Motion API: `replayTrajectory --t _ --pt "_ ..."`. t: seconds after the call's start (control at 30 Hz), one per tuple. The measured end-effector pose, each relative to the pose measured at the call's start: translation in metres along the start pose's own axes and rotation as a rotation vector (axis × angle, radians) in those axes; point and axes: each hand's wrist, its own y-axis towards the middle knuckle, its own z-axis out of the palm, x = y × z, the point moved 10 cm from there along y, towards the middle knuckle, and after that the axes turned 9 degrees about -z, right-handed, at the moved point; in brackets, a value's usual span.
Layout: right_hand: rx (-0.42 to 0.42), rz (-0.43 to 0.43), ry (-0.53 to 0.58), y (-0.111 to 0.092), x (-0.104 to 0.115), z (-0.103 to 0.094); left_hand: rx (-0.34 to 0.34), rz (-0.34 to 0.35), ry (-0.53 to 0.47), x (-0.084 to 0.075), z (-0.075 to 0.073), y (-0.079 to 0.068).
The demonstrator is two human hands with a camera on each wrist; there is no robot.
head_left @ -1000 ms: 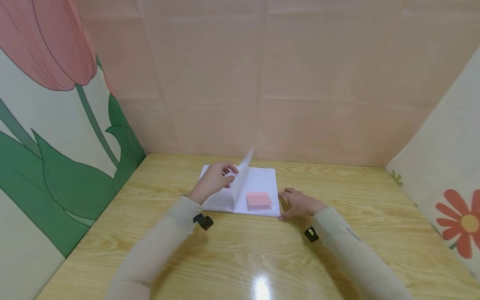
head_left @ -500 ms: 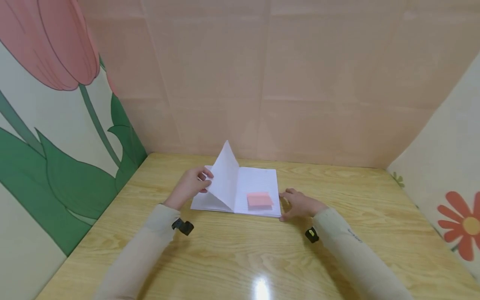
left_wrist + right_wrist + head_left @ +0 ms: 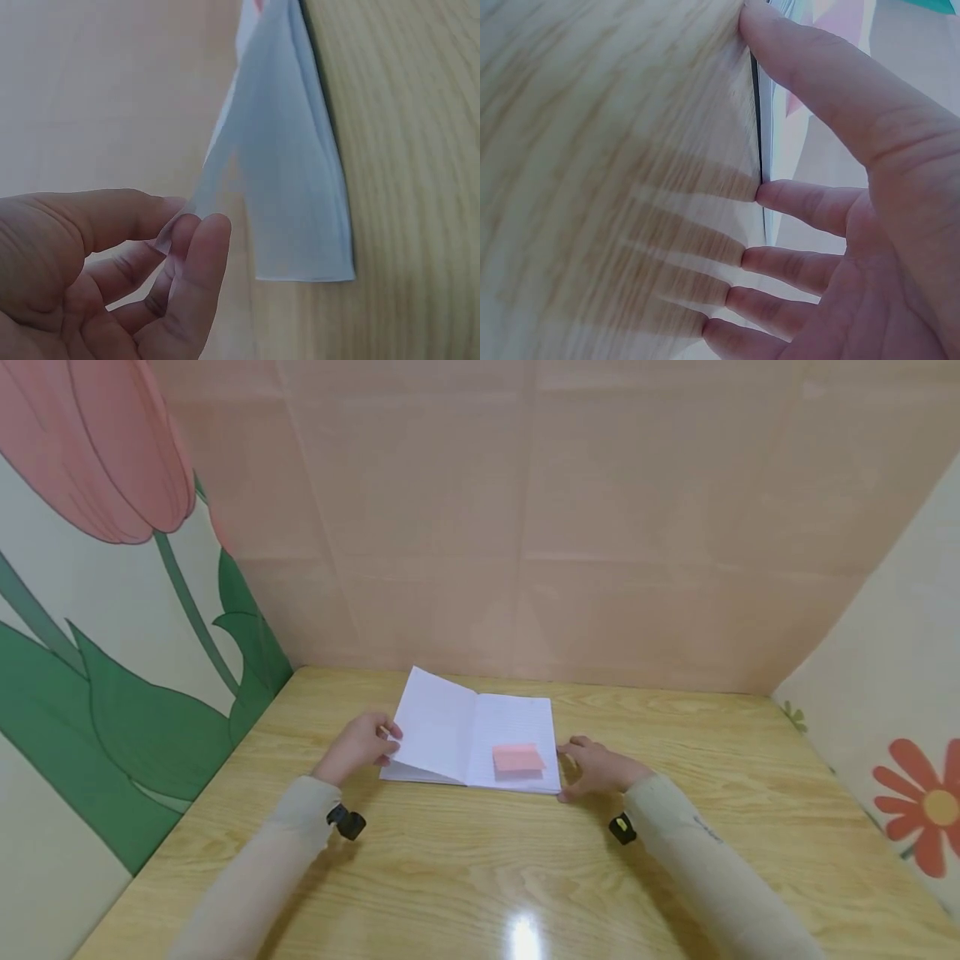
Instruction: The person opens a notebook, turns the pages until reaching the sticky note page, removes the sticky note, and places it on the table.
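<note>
An open notebook (image 3: 517, 718) with ruled white pages lies on the wooden table. Between thumb and fingers my left hand (image 3: 362, 745) pinches the outer edge of a page (image 3: 435, 722), which stands raised and tilted over the left side. In the left wrist view that page (image 3: 240, 127) slants up from the sheets beneath it. A pink sticky note pad (image 3: 517, 758) rests on the lower part of the right page. My right hand (image 3: 600, 768) touches the notebook's right edge, thumb at the near corner. In the right wrist view its extended fingers (image 3: 802, 202) meet the edge and tabletop.
The wooden table (image 3: 480, 868) stretches around the notebook. Behind it rises a pinkish-beige backdrop (image 3: 525, 527). A painted tulip wall (image 3: 112, 610) stands on the left, and a flower-painted wall (image 3: 885, 693) on the right. Each wrist bears a small black camera (image 3: 347, 821).
My left hand has moved left, carrying the page from near upright over the spine down toward the left side. The right hand and the sticky note pad stay in place.
</note>
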Motion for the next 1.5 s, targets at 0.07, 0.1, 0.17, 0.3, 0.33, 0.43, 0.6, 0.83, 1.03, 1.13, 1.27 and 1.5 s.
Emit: replayTrajectory --t 0.07,0.1,0.17,0.3,0.33,0.43,0.6,0.83,1.03,1.13,1.27,1.5 --pt "0.0 -0.001 -0.001 0.001 0.0 0.0 0.006 0.004 0.019 0.004 0.002 0.002" --pt "0.0 0.0 0.001 0.001 -0.001 0.0 0.008 0.006 0.03 0.006 0.003 0.004" --pt "0.0 0.002 0.002 0.002 -0.001 0.0 0.013 -0.003 0.051 0.01 0.005 0.006" --pt "0.004 0.011 0.002 0.002 -0.002 0.001 0.027 -0.028 0.095 0.018 0.01 0.01" --pt "0.005 0.01 0.001 0.001 -0.001 0.001 0.025 -0.034 0.107 0.02 0.01 0.011" --pt "0.005 0.007 0.003 0.001 -0.001 0.001 0.011 -0.031 0.14 0.023 0.012 0.015" --pt "0.005 0.001 0.006 -0.001 0.0 0.0 -0.006 -0.008 0.181 0.025 0.015 0.019" --pt "0.007 0.001 0.01 -0.001 0.0 0.0 0.0 -0.023 0.215 0.025 0.018 0.02" --pt "0.007 0.006 0.012 0.0 -0.001 0.001 0.012 -0.033 0.23 0.026 0.02 0.02" --pt "0.006 0.009 0.015 0.0 -0.001 0.0 0.007 -0.019 0.26 0.023 0.019 0.019" --pt "0.006 0.01 0.015 -0.001 0.001 0.0 -0.002 -0.013 0.295 0.022 0.019 0.019" --pt "0.004 0.006 0.02 -0.001 0.001 0.001 -0.017 0.011 0.306 0.024 0.018 0.022"
